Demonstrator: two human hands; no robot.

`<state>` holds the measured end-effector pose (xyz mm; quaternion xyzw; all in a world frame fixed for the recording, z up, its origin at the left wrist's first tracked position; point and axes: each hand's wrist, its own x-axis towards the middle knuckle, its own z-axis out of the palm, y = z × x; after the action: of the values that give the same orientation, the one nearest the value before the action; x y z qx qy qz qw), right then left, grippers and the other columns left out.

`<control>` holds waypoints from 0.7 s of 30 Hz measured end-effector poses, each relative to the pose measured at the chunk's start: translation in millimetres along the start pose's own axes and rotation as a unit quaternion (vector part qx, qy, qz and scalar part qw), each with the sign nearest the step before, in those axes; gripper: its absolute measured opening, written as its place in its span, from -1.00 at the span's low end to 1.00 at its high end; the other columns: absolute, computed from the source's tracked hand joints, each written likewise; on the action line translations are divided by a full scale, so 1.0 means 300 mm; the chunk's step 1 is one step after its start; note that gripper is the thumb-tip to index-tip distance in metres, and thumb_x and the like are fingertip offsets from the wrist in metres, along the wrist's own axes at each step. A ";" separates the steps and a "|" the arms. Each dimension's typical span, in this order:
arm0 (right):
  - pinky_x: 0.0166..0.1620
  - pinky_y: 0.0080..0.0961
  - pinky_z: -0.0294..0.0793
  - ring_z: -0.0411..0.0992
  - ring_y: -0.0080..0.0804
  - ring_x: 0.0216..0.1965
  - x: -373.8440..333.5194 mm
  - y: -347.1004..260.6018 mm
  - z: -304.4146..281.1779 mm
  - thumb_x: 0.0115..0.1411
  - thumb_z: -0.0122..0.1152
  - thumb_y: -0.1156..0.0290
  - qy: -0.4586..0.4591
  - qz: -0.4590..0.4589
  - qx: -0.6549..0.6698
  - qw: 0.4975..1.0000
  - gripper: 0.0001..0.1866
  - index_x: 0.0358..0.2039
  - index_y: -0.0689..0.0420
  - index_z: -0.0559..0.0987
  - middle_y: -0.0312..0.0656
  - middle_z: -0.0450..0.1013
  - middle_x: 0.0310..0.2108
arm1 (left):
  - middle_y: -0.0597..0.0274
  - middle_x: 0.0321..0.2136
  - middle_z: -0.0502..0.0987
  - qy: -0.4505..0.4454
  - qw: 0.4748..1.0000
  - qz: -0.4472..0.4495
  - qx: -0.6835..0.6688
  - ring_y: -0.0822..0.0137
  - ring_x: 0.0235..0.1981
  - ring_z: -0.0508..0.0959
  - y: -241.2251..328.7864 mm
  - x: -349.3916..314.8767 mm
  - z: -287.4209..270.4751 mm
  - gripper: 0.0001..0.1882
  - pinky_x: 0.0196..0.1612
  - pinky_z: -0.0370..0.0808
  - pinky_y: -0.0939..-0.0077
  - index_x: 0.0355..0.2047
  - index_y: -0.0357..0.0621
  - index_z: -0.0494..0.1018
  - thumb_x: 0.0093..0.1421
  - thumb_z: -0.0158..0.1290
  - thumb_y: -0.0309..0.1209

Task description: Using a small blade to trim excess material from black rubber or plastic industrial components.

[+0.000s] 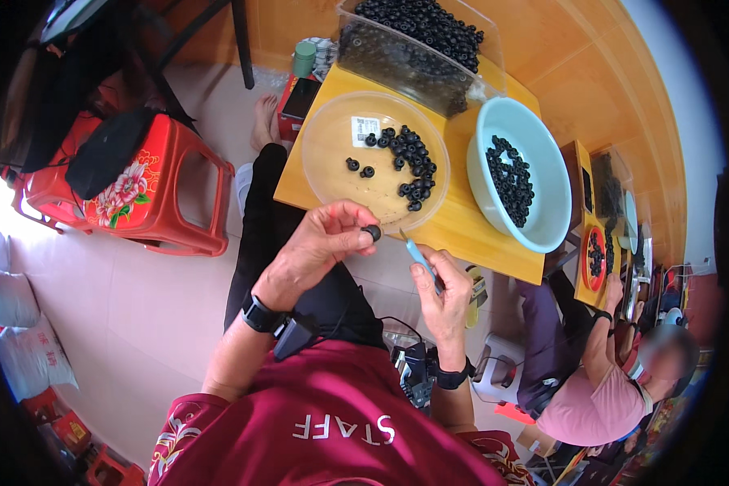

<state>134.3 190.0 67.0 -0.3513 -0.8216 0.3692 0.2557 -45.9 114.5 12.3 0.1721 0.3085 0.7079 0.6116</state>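
Between the thumb and fingers of my left hand is a small round black part of rubber or plastic. My right hand grips a small light-blue knife, its thin tip pointing up and left, apart from the black part. Both hands are over the near edge of the yellow table. Just beyond them lies a round clear plastic tray with several loose black parts on its right side and a white label near its top.
A light-blue basin holding many black parts stands at the table's right. Behind sits a clear bin heaped with more. On the left is a red plastic stool with a black item on it. At right a co-worker sits at another table.
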 end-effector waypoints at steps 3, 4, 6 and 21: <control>-0.52 -0.56 0.29 0.35 -0.42 -0.57 0.001 -0.009 0.010 0.05 0.16 0.50 -0.011 -0.039 0.003 0.999 -0.82 -0.30 0.26 0.55 -0.15 0.41 -0.53 | 0.28 -0.38 0.51 -0.014 0.996 0.007 -0.087 0.48 -0.39 0.53 -0.052 -0.031 -0.005 -0.79 -0.24 0.51 0.63 -0.25 -0.23 0.45 0.05 0.13 -0.56; -0.55 -0.56 0.25 0.32 -0.43 -0.61 -0.002 -0.013 0.009 0.05 0.17 0.49 -0.013 -0.042 -0.007 0.999 -0.82 -0.31 0.25 0.56 -0.15 0.40 -0.56 | 0.28 -0.37 0.51 -0.013 0.991 0.002 -0.130 0.47 -0.39 0.52 -0.064 -0.036 0.000 -0.80 -0.25 0.51 0.63 -0.26 -0.23 0.45 0.06 0.11 -0.56; -0.58 -0.56 0.22 0.28 -0.44 -0.65 -0.009 -0.019 0.011 0.04 0.18 0.49 -0.017 -0.046 -0.019 0.999 -0.83 -0.32 0.24 0.56 -0.16 0.38 -0.59 | 0.29 -0.38 0.49 -0.019 0.988 0.007 -0.152 0.47 -0.40 0.52 -0.080 -0.037 0.001 -0.80 -0.26 0.51 0.63 -0.24 -0.22 0.44 0.09 0.09 -0.56; -0.63 -0.49 0.22 0.25 -0.39 -0.73 -0.030 -0.042 0.011 0.02 0.24 0.44 -0.029 -0.098 -0.090 0.991 -0.81 -0.31 0.17 0.57 -0.18 0.33 -0.66 | 0.20 -0.31 0.44 -0.053 0.987 -0.018 -0.150 0.43 -0.28 0.44 -0.111 -0.049 -0.015 -0.84 -0.23 0.42 0.62 -0.26 -0.16 0.35 0.13 0.04 -0.51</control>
<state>132.7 175.5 73.5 -0.2796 -0.8889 0.2773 0.2339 -20.7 101.3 -10.6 0.1099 0.1686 0.7252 0.6584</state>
